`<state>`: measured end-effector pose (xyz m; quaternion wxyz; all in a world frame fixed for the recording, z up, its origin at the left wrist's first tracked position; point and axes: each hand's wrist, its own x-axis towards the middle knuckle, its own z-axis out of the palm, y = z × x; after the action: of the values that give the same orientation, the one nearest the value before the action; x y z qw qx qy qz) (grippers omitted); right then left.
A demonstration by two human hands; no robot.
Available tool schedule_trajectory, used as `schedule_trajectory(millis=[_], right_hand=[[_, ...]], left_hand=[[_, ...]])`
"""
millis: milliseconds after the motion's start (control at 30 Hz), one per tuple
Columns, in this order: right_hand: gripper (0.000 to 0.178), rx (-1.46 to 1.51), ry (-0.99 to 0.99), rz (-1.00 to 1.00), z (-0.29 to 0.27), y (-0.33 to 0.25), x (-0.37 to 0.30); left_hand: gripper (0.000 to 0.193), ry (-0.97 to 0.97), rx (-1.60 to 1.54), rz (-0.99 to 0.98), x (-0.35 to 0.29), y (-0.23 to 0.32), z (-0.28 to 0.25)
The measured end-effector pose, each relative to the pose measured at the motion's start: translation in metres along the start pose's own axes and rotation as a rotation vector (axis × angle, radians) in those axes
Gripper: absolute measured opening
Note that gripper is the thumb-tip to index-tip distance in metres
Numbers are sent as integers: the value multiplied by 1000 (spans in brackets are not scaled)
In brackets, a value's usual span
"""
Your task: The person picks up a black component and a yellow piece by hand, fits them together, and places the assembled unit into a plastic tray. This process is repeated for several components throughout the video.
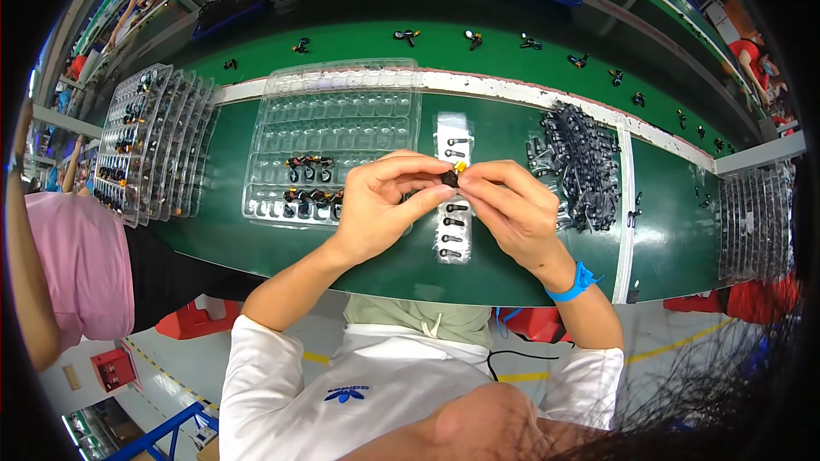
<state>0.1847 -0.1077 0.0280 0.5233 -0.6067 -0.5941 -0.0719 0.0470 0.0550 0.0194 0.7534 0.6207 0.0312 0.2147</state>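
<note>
Both my hands meet above a white strip (453, 125) on the green table. Between the fingertips of my left hand (382, 205) is a small black part (449, 178), mostly covered by the fingers. My right hand (518, 209), closed in a pinch, grips the same piece at its yellow bit (460, 167). Several black stem-shaped pieces (453, 222) with round heads lie in a column on the strip. Left of my hands is a clear plastic tray (333, 135), its two nearest rows partly filled with black-and-yellow parts (309, 172).
A heap of black stem pieces (581, 166) lies to the right, beside a white divider (626, 213). Stacked clear trays stand at left (154, 145) and right (756, 222). Beyond the white ledge, a green belt (359, 43) carries scattered parts. A person in pink (81, 265) is at left.
</note>
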Motion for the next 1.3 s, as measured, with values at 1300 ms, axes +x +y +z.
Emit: schedule_trajectory(millis=[1300], right_hand=[[17,-134,-23,151,7,33,-12]], left_hand=[[20,-111,701,-6,56,30,-55]])
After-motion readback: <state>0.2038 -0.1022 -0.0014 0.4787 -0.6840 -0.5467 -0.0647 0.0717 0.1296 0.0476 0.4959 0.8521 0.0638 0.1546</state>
